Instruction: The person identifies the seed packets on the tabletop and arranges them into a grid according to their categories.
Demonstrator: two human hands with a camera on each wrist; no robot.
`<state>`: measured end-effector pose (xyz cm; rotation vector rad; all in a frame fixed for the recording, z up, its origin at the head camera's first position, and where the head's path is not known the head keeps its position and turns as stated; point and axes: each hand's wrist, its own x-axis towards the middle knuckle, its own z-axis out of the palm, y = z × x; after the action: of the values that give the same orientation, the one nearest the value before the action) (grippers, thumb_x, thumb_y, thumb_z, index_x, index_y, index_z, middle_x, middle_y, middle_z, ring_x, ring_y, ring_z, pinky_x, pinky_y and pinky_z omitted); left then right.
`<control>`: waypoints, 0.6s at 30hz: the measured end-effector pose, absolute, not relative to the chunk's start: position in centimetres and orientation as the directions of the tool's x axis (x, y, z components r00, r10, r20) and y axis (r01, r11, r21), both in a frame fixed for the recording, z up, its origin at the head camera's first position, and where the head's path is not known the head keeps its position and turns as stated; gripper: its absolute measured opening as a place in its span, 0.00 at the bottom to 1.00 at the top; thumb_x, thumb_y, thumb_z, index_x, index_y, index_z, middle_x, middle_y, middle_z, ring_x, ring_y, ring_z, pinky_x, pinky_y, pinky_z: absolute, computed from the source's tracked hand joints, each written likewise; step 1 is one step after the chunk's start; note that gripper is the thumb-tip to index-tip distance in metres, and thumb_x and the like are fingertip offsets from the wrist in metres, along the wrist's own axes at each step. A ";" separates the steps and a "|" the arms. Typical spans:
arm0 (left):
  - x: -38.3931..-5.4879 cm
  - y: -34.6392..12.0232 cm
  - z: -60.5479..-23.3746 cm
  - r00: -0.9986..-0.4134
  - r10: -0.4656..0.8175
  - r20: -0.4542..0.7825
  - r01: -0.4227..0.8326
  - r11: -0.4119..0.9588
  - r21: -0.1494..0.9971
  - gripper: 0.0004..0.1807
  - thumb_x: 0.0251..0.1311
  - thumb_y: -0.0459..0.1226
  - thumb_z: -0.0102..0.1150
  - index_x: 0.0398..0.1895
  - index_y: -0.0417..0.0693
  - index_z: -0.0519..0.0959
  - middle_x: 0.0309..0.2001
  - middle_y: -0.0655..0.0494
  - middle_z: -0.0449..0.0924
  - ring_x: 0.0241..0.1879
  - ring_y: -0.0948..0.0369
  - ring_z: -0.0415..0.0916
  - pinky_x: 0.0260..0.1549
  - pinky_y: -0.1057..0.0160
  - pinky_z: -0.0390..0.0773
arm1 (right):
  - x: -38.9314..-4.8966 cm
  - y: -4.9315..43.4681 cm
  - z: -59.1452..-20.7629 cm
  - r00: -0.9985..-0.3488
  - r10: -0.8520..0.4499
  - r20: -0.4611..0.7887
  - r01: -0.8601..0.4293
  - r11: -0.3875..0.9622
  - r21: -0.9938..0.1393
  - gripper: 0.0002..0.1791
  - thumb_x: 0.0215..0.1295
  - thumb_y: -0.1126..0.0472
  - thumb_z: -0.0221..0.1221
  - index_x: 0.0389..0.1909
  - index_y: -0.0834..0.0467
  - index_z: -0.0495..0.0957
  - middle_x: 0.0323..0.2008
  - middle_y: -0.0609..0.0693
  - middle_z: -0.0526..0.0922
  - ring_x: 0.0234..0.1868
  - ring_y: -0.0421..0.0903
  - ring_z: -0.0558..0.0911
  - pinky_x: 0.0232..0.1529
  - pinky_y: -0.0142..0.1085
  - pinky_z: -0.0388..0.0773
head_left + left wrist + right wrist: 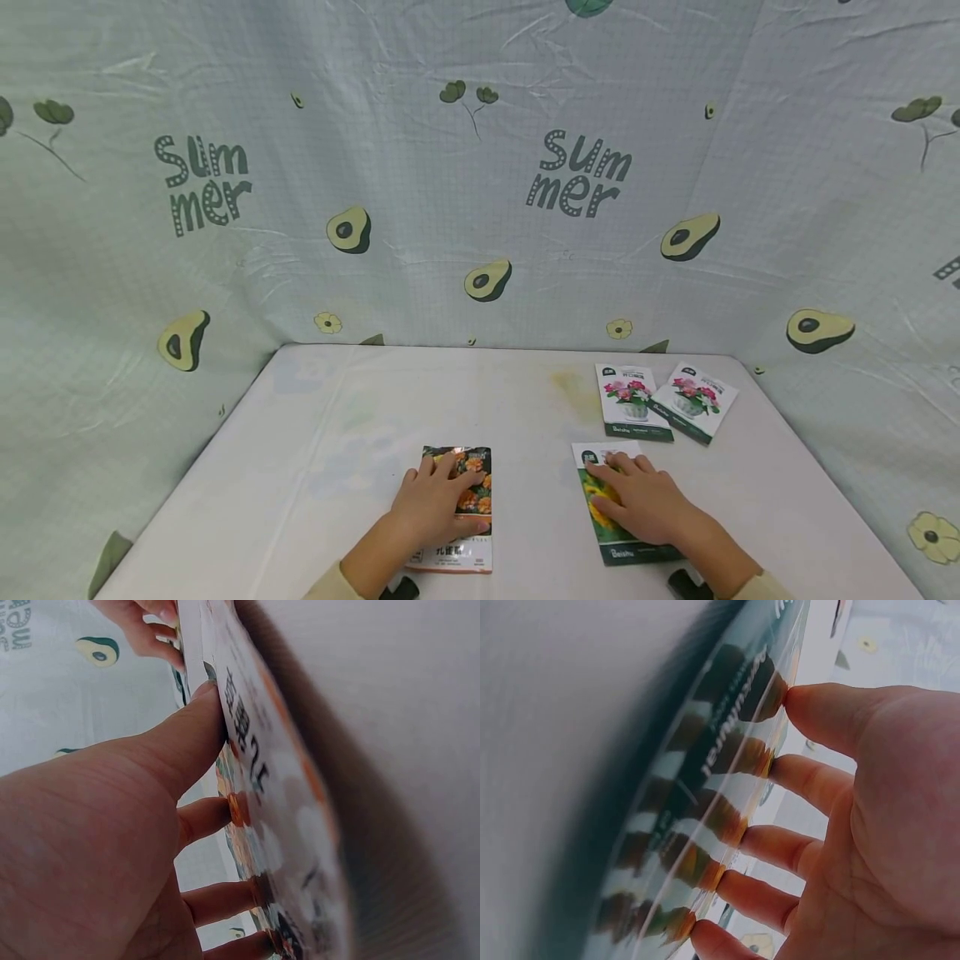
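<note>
Spread left hand (433, 506) and right hand (647, 504) touch packets (478, 502) on a possibly stained table (525, 408), printed curtain (420, 175) behind.

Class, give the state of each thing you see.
Orange-flower packet, face up
Yellow-flower packet, face up
Left fingers, spread, touching orange-flower packet
Right fingers, spread, touching yellow-flower packet
Left pink-flower packet, face up, partly overlapped
Right pink-flower packet, face up, overlapping it
Patterned cloth, hanging, creased

Bright, even light on the table (532, 500)
Wrist views dimmer, with blurred shadows; fingers (780, 849) mirrored in a glossy packet (682, 787).
</note>
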<state>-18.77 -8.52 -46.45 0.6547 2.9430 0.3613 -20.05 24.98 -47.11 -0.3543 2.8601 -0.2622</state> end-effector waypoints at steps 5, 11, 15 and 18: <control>-18.8 -8.5 -46.5 -0.903 0.427 -0.052 0.401 0.879 0.259 0.36 0.57 0.64 0.67 0.69 0.67 0.76 0.71 0.44 0.67 0.60 0.43 0.68 0.42 0.48 0.66 | -20.1 24.6 -47.2 -0.940 -0.262 -0.216 -0.219 0.954 -0.204 0.34 0.69 0.33 0.57 0.73 0.42 0.72 0.71 0.55 0.71 0.65 0.59 0.69 0.58 0.63 0.72; -18.8 -8.6 -46.6 -0.903 0.426 -0.053 0.401 0.880 0.253 0.36 0.57 0.64 0.67 0.69 0.68 0.76 0.71 0.45 0.67 0.61 0.43 0.68 0.43 0.48 0.67 | -20.3 24.2 -47.3 -0.941 -0.261 -0.215 -0.221 0.956 -0.194 0.34 0.69 0.33 0.57 0.72 0.41 0.72 0.71 0.54 0.71 0.65 0.58 0.70 0.58 0.63 0.72; -18.9 -8.6 -46.6 -0.903 0.428 -0.049 0.403 0.880 0.253 0.36 0.57 0.64 0.67 0.69 0.68 0.76 0.71 0.45 0.67 0.60 0.44 0.67 0.43 0.48 0.67 | -20.3 23.9 -47.2 -0.940 -0.265 -0.214 -0.224 0.954 -0.198 0.34 0.69 0.33 0.57 0.72 0.41 0.72 0.71 0.54 0.71 0.65 0.58 0.70 0.57 0.63 0.72; -18.9 -8.6 -46.6 -0.903 0.426 -0.049 0.401 0.880 0.254 0.36 0.57 0.64 0.67 0.69 0.67 0.76 0.71 0.45 0.67 0.60 0.44 0.67 0.43 0.48 0.67 | -20.2 23.7 -46.9 -0.939 -0.269 -0.212 -0.225 0.951 -0.210 0.33 0.69 0.35 0.58 0.72 0.42 0.72 0.71 0.55 0.71 0.65 0.59 0.70 0.58 0.62 0.72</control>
<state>-18.89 -8.60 -46.58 0.6501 2.9454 0.3639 -20.20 23.68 -46.88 -0.3687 2.8650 -0.2680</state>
